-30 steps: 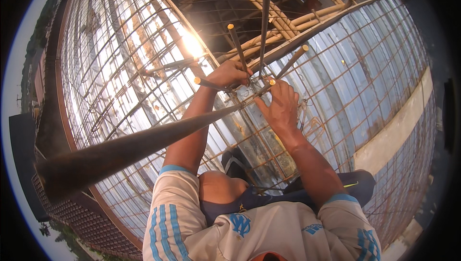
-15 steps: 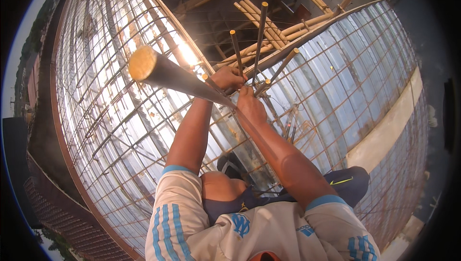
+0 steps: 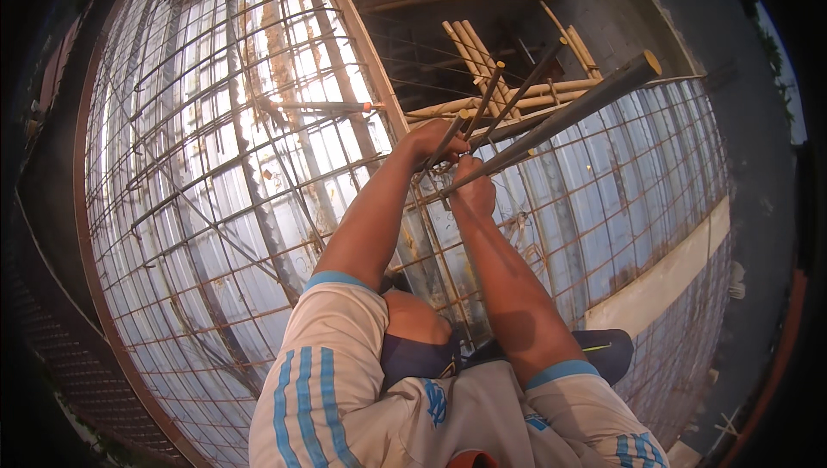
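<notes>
My left hand [image 3: 438,142] is closed among the upright rebars, its fingertips pinched beside a short yellow-tipped rebar [image 3: 450,139]. My right hand [image 3: 475,196] is closed just to the right, its fingertips almost meeting the left ones. What they pinch is too small to make out. A long rebar [image 3: 586,105] rises past my right hand, its yellow end toward the upper right. More upright rebars [image 3: 488,97] stand just beyond my fingers. Beneath both hands lies a grid of thin steel rods [image 3: 284,201] over corrugated metal sheets [image 3: 551,177].
An opening edged by a wooden board [image 3: 366,41] lies ahead, with bamboo poles [image 3: 472,50] inside it. A thin tool with an orange end [image 3: 368,108] rests on the grid at the left. A pale plank [image 3: 663,283] lies on the right. My bent knee [image 3: 417,323] is below my arms.
My view has turned, so the long rebar that pointed up left now points up right. Both hands stay close together at the rebars, fingers still pinched.
</notes>
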The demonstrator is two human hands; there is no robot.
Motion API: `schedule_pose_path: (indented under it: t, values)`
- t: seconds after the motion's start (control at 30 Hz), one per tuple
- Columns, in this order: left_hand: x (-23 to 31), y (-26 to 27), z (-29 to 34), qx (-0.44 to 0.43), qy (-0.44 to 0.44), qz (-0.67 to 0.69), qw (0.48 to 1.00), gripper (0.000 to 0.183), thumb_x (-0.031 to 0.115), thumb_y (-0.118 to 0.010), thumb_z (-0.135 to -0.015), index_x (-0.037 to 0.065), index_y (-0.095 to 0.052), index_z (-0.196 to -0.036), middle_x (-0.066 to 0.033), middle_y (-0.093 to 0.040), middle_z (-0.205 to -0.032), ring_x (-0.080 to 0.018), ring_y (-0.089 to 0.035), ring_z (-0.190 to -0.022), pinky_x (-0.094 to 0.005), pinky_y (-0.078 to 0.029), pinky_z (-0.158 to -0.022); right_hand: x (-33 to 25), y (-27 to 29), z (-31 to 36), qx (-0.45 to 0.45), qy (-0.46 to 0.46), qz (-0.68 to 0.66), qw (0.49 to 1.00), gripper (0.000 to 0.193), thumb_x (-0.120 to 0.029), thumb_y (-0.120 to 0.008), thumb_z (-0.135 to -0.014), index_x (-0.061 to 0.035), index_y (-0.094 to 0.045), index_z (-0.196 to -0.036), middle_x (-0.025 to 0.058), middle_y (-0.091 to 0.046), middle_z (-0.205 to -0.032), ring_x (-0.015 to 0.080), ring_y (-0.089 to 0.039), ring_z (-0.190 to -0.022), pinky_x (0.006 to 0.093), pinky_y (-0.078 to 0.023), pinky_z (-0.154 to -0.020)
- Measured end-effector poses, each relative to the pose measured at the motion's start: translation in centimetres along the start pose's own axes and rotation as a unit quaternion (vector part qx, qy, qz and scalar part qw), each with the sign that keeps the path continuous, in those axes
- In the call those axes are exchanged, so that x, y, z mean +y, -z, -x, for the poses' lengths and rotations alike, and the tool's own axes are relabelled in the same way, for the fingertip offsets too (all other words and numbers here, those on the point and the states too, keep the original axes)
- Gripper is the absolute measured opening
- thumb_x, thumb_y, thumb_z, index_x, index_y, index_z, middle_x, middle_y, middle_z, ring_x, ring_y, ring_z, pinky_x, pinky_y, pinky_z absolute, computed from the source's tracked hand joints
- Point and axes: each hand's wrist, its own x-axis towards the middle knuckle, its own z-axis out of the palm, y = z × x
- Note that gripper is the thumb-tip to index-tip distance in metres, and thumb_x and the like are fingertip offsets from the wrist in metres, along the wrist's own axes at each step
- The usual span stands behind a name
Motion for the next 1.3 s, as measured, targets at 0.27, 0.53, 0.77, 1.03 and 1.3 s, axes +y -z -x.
schedule_pose_path:
  t: [0.27, 0.53, 0.77, 1.03, 1.3]
  values:
    - [-0.5, 0.4, -0.7, -0.008, -0.004, -0.023, 1.000, 0.033, 0.025, -0.071, -0.076, -0.003, -0.070, -0.093, -0.0109, -0.069, -0.082, -0.0172, -0.067, -0.072, -0.0297, -0.053, -0.062, -0.1, 0.1, -0.5, -0.008, -0.020, -0.002, 1.000, 0.024, -0.022, -0.046, -0.095, -0.0057, -0.054, -0.111, 0.0214, -0.059, -0.103, 0.0446, -0.065, -0.085, 0.0545, -0.053, -0.075]
    - [-0.7, 0.7, 0.1, -0.037, -0.025, -0.026, 0.999, 0.033, 0.017, -0.065, -0.075, 0.002, -0.067, -0.104, -0.0079, -0.068, -0.088, -0.0153, -0.065, -0.081, -0.0289, -0.052, -0.071, -0.2, -0.3, -0.6, 0.016, -0.025, -0.019, 0.999, 0.024, -0.021, -0.051, -0.091, -0.0051, -0.051, -0.109, 0.0217, -0.062, -0.100, 0.0450, -0.065, -0.084, 0.0532, -0.054, -0.075]
    - [-0.5, 1.0, -0.5, -0.055, -0.040, -0.162, 0.984, 0.038, 0.011, -0.068, -0.069, 0.007, -0.065, -0.107, -0.0088, -0.068, -0.091, -0.0193, -0.064, -0.084, -0.0345, -0.050, -0.076, 0.0, -0.5, -0.7, 0.034, -0.027, -0.022, 0.999, 0.023, -0.022, -0.051, -0.092, -0.0040, -0.051, -0.106, 0.0214, -0.064, -0.095, 0.0443, -0.066, -0.081, 0.0519, -0.055, -0.071]
    - [-1.9, 1.0, -2.1, -0.064, -0.048, -0.167, 0.983, 0.039, 0.008, -0.067, -0.069, 0.009, -0.067, -0.108, -0.0099, -0.069, -0.093, -0.0206, -0.063, -0.090, -0.0352, -0.050, -0.080, -0.6, 0.5, -0.6, -0.011, -0.053, -0.044, 0.998, 0.030, -0.014, -0.050, -0.090, -0.0054, -0.050, -0.118, 0.0226, -0.064, -0.103, 0.0442, -0.064, -0.089, 0.0532, -0.051, -0.074]
    - [0.0, 0.6, -0.8, -0.055, -0.023, -0.203, 0.977, 0.026, 0.010, -0.069, -0.075, 0.009, -0.069, -0.101, -0.0071, -0.069, -0.090, -0.0179, -0.063, -0.086, -0.0330, -0.049, -0.078, 1.6, 1.8, 2.9, 0.040, 0.093, -0.098, 0.990, 0.037, -0.011, -0.052, -0.087, -0.0085, -0.052, -0.123, 0.0176, -0.062, -0.107, 0.0407, -0.065, -0.091, 0.0506, -0.052, -0.077]
